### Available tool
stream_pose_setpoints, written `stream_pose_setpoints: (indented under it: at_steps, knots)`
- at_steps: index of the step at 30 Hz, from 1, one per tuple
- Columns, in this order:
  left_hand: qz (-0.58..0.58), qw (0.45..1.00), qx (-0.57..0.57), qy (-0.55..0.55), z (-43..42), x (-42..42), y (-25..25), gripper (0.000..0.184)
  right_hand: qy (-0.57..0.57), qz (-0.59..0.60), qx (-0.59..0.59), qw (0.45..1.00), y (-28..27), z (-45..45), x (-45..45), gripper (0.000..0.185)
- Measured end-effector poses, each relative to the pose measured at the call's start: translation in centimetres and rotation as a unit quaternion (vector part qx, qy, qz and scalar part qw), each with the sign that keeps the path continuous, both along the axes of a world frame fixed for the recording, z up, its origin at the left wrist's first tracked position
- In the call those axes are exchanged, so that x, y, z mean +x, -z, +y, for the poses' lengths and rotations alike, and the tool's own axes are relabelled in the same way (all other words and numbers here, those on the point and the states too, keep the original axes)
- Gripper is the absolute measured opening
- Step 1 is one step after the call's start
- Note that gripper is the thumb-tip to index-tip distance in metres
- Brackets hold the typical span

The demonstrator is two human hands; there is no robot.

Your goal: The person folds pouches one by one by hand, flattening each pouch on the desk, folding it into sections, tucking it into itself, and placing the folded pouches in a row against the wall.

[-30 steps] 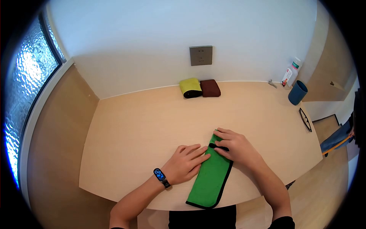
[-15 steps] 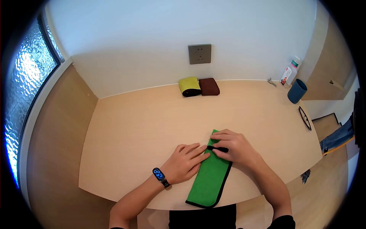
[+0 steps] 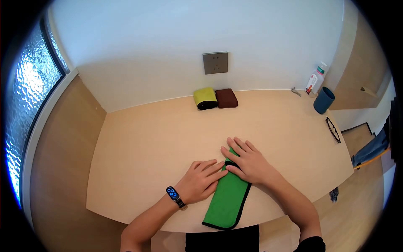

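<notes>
head camera: green folded cloth (image 3: 226, 199) is lying lengthwise on the desk (image 3: 142, 151), its rounded end near the front edge. a black strip (image 3: 231, 164) is crossing its far part. the right hand (image 3: 247, 163), pinching that strip a moment ago, is now spreading flat over it, fingers extended, so the work seems to be shifting from gripping to pressing. the left hand (image 3: 198, 182) is resting with loosely parted fingers, tips touching the cloth's left edge. beyond, yellow-green (image 3: 205, 95) and dark red folded cloths (image 3: 226, 98) are sitting side by side against the wall.
</notes>
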State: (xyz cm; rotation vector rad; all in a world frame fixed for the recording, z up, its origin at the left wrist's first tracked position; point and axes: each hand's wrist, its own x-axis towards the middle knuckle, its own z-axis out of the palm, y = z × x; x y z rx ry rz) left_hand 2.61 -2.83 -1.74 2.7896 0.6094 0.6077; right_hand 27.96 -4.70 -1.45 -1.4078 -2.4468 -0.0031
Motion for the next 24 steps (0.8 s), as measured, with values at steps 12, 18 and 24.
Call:
stream_pose_setpoints:
  at_steps: [12, 18, 24]
  knots:
    - [-0.002, 1.0, -0.015, -0.001, 0.0, 0.0, 0.0, 0.044, -0.032, 0.1, 0.1, 0.989, -1.4, 0.1, 0.0, 0.011]
    - [-0.007, 1.0, -0.011, -0.002, 0.1, 0.0, 0.2, 0.043, -0.051, 0.136, 0.096, 0.985, -1.5, -0.4, -0.6, 0.009]
    - [-0.007, 1.0, -0.013, 0.001, -0.1, 0.0, -0.1, 0.042, -0.039, 0.197, 0.08, 0.976, -2.0, -0.3, -0.4, 0.013]
